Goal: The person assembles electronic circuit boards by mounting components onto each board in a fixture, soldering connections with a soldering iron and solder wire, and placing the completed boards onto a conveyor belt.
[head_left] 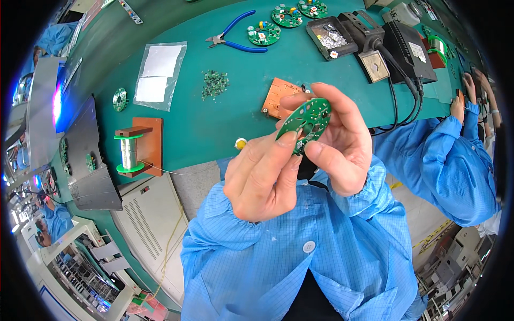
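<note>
- Above the near edge of the bench, clear of its surface: round green circuit board held up between both hands.
- Left hand: thumb and forefinger closed on the board's lower rim. Right hand: fingers curled round its right side, thumb underneath.
- Risk, my read: edge-only pinch, so a slip drops it onto the bench or my lap; fingertips on the parts could bend a lead.
- Orange fixture block sits just behind the board, partly covered by my fingers.
- Can't make out the small parts on the board, nor its back face.
- Solder spool at the left edge; blue cutters and more round boards towards the far edge, well apart.
</note>
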A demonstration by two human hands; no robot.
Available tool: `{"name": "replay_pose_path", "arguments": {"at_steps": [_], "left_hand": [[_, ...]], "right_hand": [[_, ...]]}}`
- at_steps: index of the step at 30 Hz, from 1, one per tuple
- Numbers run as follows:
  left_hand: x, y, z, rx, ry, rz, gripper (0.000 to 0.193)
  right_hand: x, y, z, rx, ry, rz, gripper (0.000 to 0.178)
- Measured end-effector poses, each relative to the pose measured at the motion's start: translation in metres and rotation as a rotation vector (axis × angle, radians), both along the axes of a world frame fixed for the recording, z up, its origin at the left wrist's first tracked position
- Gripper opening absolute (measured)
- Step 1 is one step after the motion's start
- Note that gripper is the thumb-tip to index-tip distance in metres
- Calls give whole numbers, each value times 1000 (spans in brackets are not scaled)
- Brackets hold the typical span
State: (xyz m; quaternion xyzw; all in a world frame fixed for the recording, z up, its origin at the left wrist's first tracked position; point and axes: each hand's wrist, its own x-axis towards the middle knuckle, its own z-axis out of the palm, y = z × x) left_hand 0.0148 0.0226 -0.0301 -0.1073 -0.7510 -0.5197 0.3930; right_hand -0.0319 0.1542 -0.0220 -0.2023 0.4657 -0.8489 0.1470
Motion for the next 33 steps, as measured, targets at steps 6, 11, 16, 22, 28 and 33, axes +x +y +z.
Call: {"name": "replay_pose_path", "arguments": {"at_steps": [6, 11, 16, 22, 28, 33], "left_hand": [[0, -2, -3, -112, 24, -47, 43], [0, 0, -4, -153, 51, -27, 44], [-3, 1, -5, -196, 79, -15, 44], [-7, 6, -7, -120, 127, 44, 41], [1, 7, -11, 110, -14, 42, 38], [5, 8, -11, 218, -77, -11, 39]], "right_hand": [[1, -3, 1, -7, -65, -32, 66], [2, -3, -1, -19, -80, -26, 65], [2, -1, -3, -32, -71, -12, 62], [3, -3, -3, 50, -49, -14, 59], [0, 1, 2, 17, -76, 39, 99], [0, 4, 4, 67, -84, 58, 76]]}}
